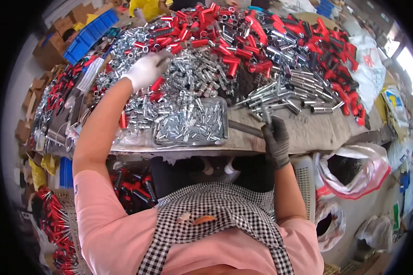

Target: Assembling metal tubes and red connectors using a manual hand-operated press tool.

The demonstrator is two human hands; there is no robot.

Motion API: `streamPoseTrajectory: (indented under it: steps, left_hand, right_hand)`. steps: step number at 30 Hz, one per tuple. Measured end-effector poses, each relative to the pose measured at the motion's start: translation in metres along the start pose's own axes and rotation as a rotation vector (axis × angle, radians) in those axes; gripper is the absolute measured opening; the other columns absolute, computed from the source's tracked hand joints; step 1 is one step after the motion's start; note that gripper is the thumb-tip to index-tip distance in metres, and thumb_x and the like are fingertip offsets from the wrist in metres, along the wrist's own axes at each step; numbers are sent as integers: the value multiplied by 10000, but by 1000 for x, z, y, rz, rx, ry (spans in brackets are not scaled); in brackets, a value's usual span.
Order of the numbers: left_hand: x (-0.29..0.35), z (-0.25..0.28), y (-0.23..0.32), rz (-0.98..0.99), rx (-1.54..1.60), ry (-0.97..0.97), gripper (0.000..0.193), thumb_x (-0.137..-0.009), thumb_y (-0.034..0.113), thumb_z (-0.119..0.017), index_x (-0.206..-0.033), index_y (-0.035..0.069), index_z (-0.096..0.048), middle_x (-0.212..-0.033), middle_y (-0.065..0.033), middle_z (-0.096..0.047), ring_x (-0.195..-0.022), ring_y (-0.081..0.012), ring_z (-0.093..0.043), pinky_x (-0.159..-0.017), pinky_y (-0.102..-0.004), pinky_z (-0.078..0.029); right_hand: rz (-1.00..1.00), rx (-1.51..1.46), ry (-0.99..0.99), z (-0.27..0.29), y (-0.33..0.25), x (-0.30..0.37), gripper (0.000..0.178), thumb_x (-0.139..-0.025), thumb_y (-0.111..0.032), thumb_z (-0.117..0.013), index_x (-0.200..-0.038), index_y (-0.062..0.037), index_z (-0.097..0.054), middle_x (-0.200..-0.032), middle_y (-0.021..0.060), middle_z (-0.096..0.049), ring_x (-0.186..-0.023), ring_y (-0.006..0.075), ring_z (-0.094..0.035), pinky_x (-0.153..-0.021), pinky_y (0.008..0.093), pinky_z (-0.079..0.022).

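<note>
Blue plastic bin (90, 37) upper L, nr cardboard box (50, 49). Lower R: open wht/pink sack (375, 166), smaller wht bag (338, 225) below, beige perf. crate (304, 176) just beside sack.

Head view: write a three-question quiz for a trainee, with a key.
1. What colour is the glove on the left hand?
2. True or false: the tray near the table's front edge is filled with red handles.
3. The left hand is at: A) the tray; B) the heap of metal parts; C) the apron.

Key: 1. White. 2. False; it holds small silver pieces. 3. B.
</note>
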State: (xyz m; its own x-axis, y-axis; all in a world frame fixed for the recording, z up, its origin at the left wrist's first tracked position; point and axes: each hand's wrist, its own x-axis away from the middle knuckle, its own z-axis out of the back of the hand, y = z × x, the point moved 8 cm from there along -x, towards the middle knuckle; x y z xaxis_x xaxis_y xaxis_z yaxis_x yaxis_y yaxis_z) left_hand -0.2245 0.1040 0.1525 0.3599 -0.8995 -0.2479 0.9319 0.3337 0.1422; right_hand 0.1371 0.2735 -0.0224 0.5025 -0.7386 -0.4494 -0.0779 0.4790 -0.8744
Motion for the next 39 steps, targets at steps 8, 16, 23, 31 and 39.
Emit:
streamPoseTrajectory:
  steps: [8, 16, 23, 31, 39]
  left_hand:
    - [92, 9, 146, -362, 477, -224, 293, -735, 106, -749, -1025, 77, -714, -899, -93, -651, -788, -231, -634, -708, -335, -514]
    - [161, -47, 194, -793, 498, -265, 393, -764, 104, -715, -1143, 46, -628, -1082, -147, -575, -1025, -313, -600, -867, -407, -530]
    - [162, -39, 169, -343, 739, -300, 446, -734, 113, -768, -1138, 24, -602, -1077, -136, -621, -966, -317, -628, -817, -392, -526]
    - [179, -40, 160, -427, 645, -61, 326, -708, 185, -827, -964, 46, -681, -851, -111, -663, -747, -305, -654, -650, -405, -528]
    - [158, -72, 131, -35, 756, -278, 237, -809, 239, -775, -896, 38, -683, -805, -126, -673, -727, -259, -665, -660, -357, -507]
  right_hand:
    - [175, 151, -281, -57, -90, 42, 336, -824, -51, -692, -1152, -31, -620, -903, 106, -676, -792, 190, -629, -732, 313, -509]
    - [-96, -402, -591, -118, -96, 82, 712, -749, -167, -851, -1350, -45, -490, -1136, 83, -668, -1037, 192, -651, -907, 334, -534]
    - [-262, -868, -697, -132, -87, 101, 872, -768, -303, -857, -1452, -43, -382, -1311, 112, -587, -1181, 203, -571, -995, 369, -475]
    - [-128, -318, -801, -128, -87, 105, 477, -901, -279, -721, -1279, -30, -573, -1059, 130, -688, -939, 231, -681, -814, 331, -527]
    - [-125, 46, -789, -104, -72, 101, 386, -873, -152, -667, -1223, -5, -592, -944, 156, -687, -837, 288, -690, -754, 348, -543]
